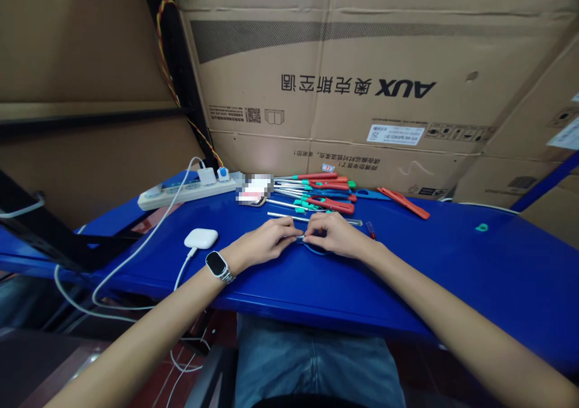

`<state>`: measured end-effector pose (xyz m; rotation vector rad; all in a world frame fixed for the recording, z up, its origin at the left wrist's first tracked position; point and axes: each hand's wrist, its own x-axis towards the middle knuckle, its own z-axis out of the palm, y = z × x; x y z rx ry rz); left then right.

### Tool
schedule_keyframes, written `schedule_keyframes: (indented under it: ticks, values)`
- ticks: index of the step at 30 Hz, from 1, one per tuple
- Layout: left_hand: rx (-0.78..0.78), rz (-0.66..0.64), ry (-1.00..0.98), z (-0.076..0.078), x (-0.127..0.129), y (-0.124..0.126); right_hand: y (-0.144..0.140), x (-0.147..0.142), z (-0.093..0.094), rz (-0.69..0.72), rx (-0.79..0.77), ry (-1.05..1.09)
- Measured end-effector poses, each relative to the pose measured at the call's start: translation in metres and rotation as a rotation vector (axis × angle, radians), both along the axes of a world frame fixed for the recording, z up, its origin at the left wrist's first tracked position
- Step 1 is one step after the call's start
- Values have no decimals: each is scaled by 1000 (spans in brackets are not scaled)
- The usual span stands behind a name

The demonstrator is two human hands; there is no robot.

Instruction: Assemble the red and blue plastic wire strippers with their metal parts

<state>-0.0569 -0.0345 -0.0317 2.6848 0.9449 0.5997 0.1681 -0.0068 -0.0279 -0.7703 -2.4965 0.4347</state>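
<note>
Near the table's front edge, my left hand [274, 237] and my right hand [333, 233] meet with bent fingers. Between their fingertips is a small pale grey-blue part [300, 238], mostly covered by the fingers. A blue curved piece [315, 251] shows under my right hand; whether it joins the small part I cannot tell. Just beyond the hands lies a long metal tube [289, 216]. Behind it is a pile of long-necked gas lighters with red handles [335, 204] and green parts. A small clear red piece [371, 230] lies by my right wrist.
The blue table [452, 275] carries a white power strip [181, 195], a phone [254, 190] and a white earbud case [201, 238] on a cable. An orange-red handle piece [404, 203] and a green bit [482, 227] lie rightward. Cardboard [335, 52] stands behind.
</note>
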Motion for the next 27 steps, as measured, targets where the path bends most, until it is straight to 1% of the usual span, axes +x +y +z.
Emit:
schedule_keyframes:
  ticks: [4, 8, 12, 16, 19, 23, 27]
  values:
    - [29, -21, -73, -1, 1, 2, -2, 2, -1, -32, -30, 21]
    - [34, -35, -128, -4, 3, 3, -8, 4, 0, -93, -111, 38]
    - [32, -42, -88, -8, 4, 1, -10, 8, -2, -81, -204, 48]
    - [40, -35, -15, -10, 4, -3, -9, 10, -5, -84, -253, 67]
    - [44, -12, 9, -10, 4, -5, -10, 9, -7, -113, -258, 86]
    - [45, 12, -15, -10, 5, -5, -12, 8, -7, -141, -200, 80]
    - [48, -10, -43, -10, 5, -5, -14, 7, -6, -142, -179, 79]
